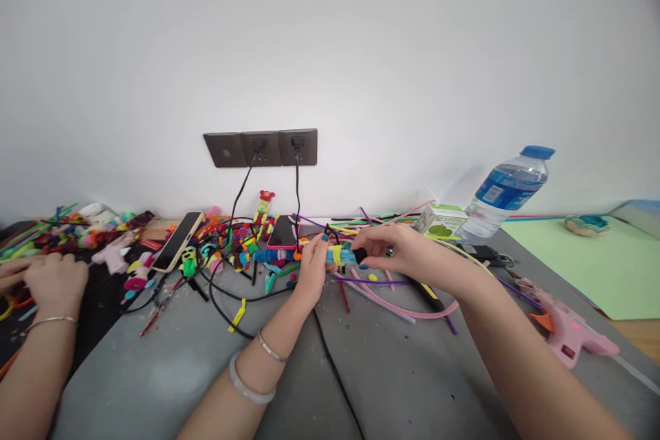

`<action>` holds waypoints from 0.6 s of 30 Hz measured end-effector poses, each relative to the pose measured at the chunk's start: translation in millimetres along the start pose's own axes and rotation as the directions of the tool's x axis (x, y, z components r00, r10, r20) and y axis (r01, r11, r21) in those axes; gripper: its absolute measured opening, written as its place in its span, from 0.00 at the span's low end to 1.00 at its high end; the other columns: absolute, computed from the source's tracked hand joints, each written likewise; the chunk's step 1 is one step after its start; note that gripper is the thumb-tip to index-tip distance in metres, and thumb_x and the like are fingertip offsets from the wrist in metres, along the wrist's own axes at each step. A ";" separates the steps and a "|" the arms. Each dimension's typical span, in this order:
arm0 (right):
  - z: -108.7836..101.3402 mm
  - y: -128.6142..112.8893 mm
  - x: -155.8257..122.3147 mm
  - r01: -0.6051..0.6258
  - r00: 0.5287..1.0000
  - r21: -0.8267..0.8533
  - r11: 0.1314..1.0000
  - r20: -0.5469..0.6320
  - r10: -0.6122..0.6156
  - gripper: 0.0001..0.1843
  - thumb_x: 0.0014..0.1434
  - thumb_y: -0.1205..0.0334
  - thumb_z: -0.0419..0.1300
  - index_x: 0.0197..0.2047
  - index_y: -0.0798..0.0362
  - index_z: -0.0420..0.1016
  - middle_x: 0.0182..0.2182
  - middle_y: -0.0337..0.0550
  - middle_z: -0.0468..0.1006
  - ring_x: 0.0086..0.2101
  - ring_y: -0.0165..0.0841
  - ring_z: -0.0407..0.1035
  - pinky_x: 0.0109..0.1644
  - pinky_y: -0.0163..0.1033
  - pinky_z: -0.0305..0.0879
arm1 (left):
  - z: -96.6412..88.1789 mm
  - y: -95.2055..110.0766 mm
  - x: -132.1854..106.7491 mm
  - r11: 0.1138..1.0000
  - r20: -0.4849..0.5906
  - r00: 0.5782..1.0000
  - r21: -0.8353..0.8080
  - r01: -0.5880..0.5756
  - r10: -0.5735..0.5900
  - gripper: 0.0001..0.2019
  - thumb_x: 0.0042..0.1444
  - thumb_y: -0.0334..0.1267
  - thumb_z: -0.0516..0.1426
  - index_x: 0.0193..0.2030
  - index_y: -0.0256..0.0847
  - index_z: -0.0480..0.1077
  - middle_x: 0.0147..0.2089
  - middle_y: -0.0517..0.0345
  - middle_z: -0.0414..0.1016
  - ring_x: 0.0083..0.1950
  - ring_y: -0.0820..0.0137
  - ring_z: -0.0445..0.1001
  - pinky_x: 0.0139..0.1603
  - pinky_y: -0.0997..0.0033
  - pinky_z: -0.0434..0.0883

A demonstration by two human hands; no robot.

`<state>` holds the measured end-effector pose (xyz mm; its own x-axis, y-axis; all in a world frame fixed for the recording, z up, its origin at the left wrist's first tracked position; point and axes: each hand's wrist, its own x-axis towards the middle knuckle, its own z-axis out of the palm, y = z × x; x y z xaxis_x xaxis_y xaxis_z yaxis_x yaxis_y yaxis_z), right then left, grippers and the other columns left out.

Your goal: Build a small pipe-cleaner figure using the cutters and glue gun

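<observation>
My left hand [312, 271] is wrapped around a pipe-cleaner figure [337, 256], light blue with a yellow band, held lengthwise above the table. At its right end is a fuzzy black tip [359, 256]. The thumb and fingers of my right hand [396, 247] pinch that tip. Left of my left hand, a dark blue wound piece [271, 256] shows; whether it joins the figure I cannot tell. Loose pink pipe cleaners [397, 311] and a purple pipe cleaner [374, 280] lie below and beside my right hand.
At right lie a pink glue gun [572, 337] and green paper [546, 254]; a water bottle [508, 189] leans near a small box [441, 220]. Phones [179, 240] and pipe-cleaner figures crowd the left. A black cable [333, 364] crosses the table. Another person's hand [56, 282] works far left.
</observation>
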<state>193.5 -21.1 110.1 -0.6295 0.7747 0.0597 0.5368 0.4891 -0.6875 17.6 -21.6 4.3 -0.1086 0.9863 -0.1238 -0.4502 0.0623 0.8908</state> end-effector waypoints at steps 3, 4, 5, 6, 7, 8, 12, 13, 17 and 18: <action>-0.1 -0.3 0.5 0.000 1.000 -0.011 1.000 -0.001 0.000 0.09 0.57 0.60 0.59 0.41 0.52 0.76 0.27 0.39 0.73 0.28 0.31 0.66 0.32 0.35 0.61 | -3.5 -4.4 1.4 0.999 -0.069 0.997 0.026 0.027 -0.025 0.25 0.47 0.51 0.63 0.48 0.37 0.69 0.32 0.59 0.72 0.25 0.75 0.67 0.22 0.76 0.64; -0.1 -0.1 0.6 0.000 1.000 -0.016 1.000 -0.002 0.000 0.09 0.57 0.60 0.59 0.41 0.52 0.76 0.27 0.39 0.73 0.28 0.31 0.66 0.32 0.35 0.61 | -4.6 -5.9 2.0 0.999 -0.090 0.995 0.035 0.036 -0.032 0.26 0.48 0.50 0.63 0.50 0.37 0.69 0.35 0.57 0.73 0.26 0.74 0.68 0.23 0.75 0.65; 0.0 0.3 0.8 0.002 1.000 -0.022 1.000 -0.003 -0.002 0.09 0.57 0.60 0.59 0.41 0.52 0.76 0.27 0.39 0.73 0.28 0.31 0.66 0.32 0.35 0.61 | -5.4 -7.5 2.6 0.998 -0.106 0.994 0.043 0.040 -0.035 0.26 0.49 0.50 0.62 0.51 0.37 0.69 0.37 0.55 0.74 0.28 0.74 0.69 0.23 0.75 0.65; 0.1 0.8 1.0 0.004 1.000 -0.028 1.000 -0.005 -0.004 0.09 0.57 0.60 0.59 0.41 0.52 0.76 0.27 0.39 0.73 0.28 0.31 0.66 0.32 0.35 0.60 | -6.1 -8.9 3.3 0.998 -0.115 0.993 0.048 0.039 -0.033 0.27 0.49 0.50 0.62 0.52 0.37 0.68 0.38 0.54 0.74 0.28 0.73 0.69 0.24 0.75 0.65; 0.2 1.4 1.1 0.007 1.000 -0.033 0.999 -0.007 -0.007 0.09 0.57 0.61 0.59 0.41 0.52 0.76 0.27 0.39 0.73 0.28 0.31 0.66 0.32 0.35 0.60 | -6.7 -10.3 4.0 0.998 -0.117 0.993 0.054 0.034 -0.027 0.27 0.50 0.50 0.61 0.53 0.37 0.69 0.38 0.54 0.75 0.28 0.73 0.69 0.24 0.75 0.65; 0.3 2.0 1.2 0.011 1.000 -0.037 0.999 -0.006 -0.011 0.09 0.57 0.61 0.59 0.41 0.52 0.76 0.27 0.39 0.73 0.28 0.31 0.66 0.32 0.35 0.60 | -7.2 -11.6 4.8 0.998 -0.113 0.993 0.060 0.024 -0.017 0.27 0.51 0.50 0.61 0.54 0.37 0.69 0.37 0.54 0.75 0.28 0.74 0.69 0.25 0.75 0.65; 0.5 3.1 1.1 0.014 1.000 -0.037 0.999 0.003 -0.013 0.10 0.57 0.61 0.59 0.42 0.53 0.76 0.28 0.39 0.74 0.29 0.32 0.68 0.33 0.35 0.62 | -9.5 -15.7 7.8 0.995 -0.092 0.995 0.095 -0.017 0.026 0.28 0.52 0.51 0.61 0.56 0.37 0.69 0.36 0.54 0.76 0.27 0.75 0.68 0.27 0.75 0.65; 0.4 2.8 1.0 0.011 1.000 -0.033 0.999 0.004 -0.011 0.10 0.57 0.60 0.59 0.42 0.53 0.76 0.28 0.40 0.75 0.29 0.32 0.68 0.33 0.35 0.62 | -10.2 -16.4 8.4 0.994 -0.092 0.995 0.102 -0.022 0.031 0.28 0.52 0.52 0.60 0.56 0.37 0.69 0.36 0.54 0.76 0.27 0.75 0.69 0.27 0.75 0.65; -0.2 -0.3 0.5 -0.002 1.000 -0.031 1.000 0.003 0.002 0.10 0.57 0.60 0.59 0.42 0.52 0.77 0.28 0.40 0.75 0.29 0.32 0.69 0.33 0.36 0.62 | -11.1 -17.2 8.1 0.993 -0.098 0.994 0.113 -0.036 0.047 0.29 0.52 0.52 0.61 0.56 0.37 0.68 0.36 0.54 0.76 0.27 0.75 0.69 0.28 0.76 0.65; -0.3 -1.1 0.4 -0.005 1.000 -0.031 1.000 0.002 0.005 0.10 0.57 0.60 0.59 0.42 0.52 0.77 0.28 0.40 0.74 0.29 0.32 0.68 0.33 0.36 0.62 | -10.5 -16.7 7.4 0.993 -0.097 0.994 0.113 -0.042 0.054 0.29 0.52 0.52 0.61 0.56 0.37 0.68 0.36 0.54 0.76 0.27 0.76 0.68 0.27 0.76 0.64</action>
<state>192.8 -21.2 111.1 -0.6279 0.7763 0.0551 0.5569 0.4976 -0.6651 15.1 -17.0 -16.1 -0.2179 0.9688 -0.1177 -0.3422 0.0371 0.9389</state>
